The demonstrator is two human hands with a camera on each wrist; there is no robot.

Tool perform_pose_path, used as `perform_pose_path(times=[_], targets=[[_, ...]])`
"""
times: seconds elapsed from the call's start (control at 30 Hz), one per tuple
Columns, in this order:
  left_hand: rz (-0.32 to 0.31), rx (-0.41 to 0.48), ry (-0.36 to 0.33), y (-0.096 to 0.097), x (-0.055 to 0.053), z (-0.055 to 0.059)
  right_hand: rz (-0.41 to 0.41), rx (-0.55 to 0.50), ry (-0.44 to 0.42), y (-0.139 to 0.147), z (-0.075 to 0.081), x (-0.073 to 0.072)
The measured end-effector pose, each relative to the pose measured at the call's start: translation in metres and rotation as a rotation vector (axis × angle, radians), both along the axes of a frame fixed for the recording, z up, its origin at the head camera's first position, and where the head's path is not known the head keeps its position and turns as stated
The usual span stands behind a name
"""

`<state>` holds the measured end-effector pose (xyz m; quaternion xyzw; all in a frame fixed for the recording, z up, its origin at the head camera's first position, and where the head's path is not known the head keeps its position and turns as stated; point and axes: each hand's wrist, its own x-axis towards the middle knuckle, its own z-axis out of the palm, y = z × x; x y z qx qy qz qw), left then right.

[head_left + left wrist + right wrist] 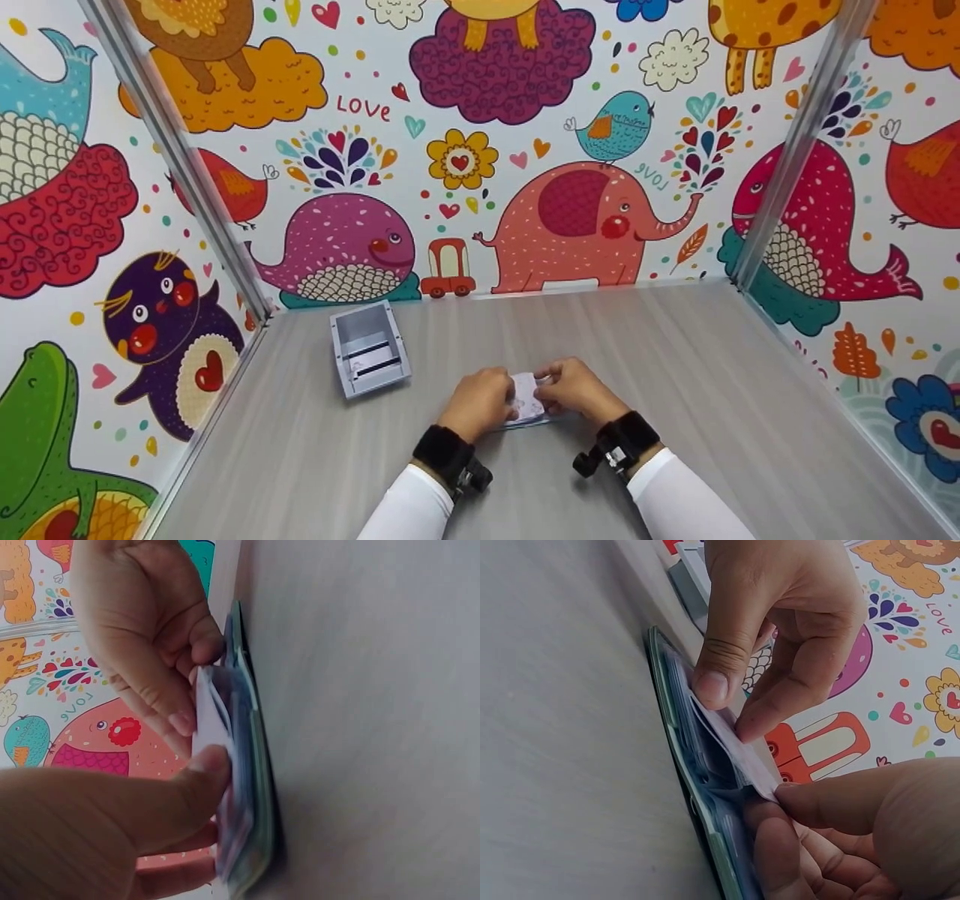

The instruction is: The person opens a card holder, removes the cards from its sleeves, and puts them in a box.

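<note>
An open card holder (676,705) with a green cover and clear bluish plastic sleeves (718,765) lies on the table between both hands. A pale pinkish patterned sheet (527,397) stands at its sleeves. My left hand (484,401) pinches one side of this sheet, its thumb flat against the face in the left wrist view. From the other side my right hand (581,391) pinches the sheet's edge between thumb and index finger, as the right wrist view shows. Its other fingers curl beside the sleeves. How far the sheet sits inside a sleeve, I cannot tell.
A light grey open box (370,349) with dark strips across its inside stands to the left on the wood-grain table (300,465). Printed panels with cartoon animals (585,225) enclose the back and sides, joined by metal corner posts (780,142).
</note>
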<state>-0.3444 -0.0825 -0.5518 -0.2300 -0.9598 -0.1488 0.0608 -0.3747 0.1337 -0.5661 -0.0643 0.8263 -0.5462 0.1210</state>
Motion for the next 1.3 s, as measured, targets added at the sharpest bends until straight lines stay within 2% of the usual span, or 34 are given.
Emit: perform_pose_path(times=[0.27,0.43,0.6,0.77,0.93,1.17,1.3], targets=[[0.007,-0.008,-0.016,-0.001,0.0,0.0,0.011,-0.01,0.002,0.001,0.0,0.0],[-0.013,-0.021,0.013,-0.002,0.0,0.0,-0.031,-0.011,0.005,0.003,0.001,-0.002],[-0.028,-0.023,0.044,-0.002,0.0,-0.001,-0.045,-0.051,-0.027,0.002,0.001,-0.002],[-0.018,-0.014,0.02,-0.001,0.0,-0.001,-0.047,-0.049,-0.033,0.0,0.0,-0.002],[-0.011,-0.034,0.02,0.0,-0.002,-0.002,-0.099,-0.012,0.003,0.002,0.002,-0.004],[-0.022,-0.106,0.055,0.001,-0.002,-0.002,-0.178,0.128,0.082,0.012,0.005,-0.011],[-0.028,-0.112,0.055,0.001,-0.001,0.0,-0.216,0.132,0.102,0.015,0.009,-0.014]])
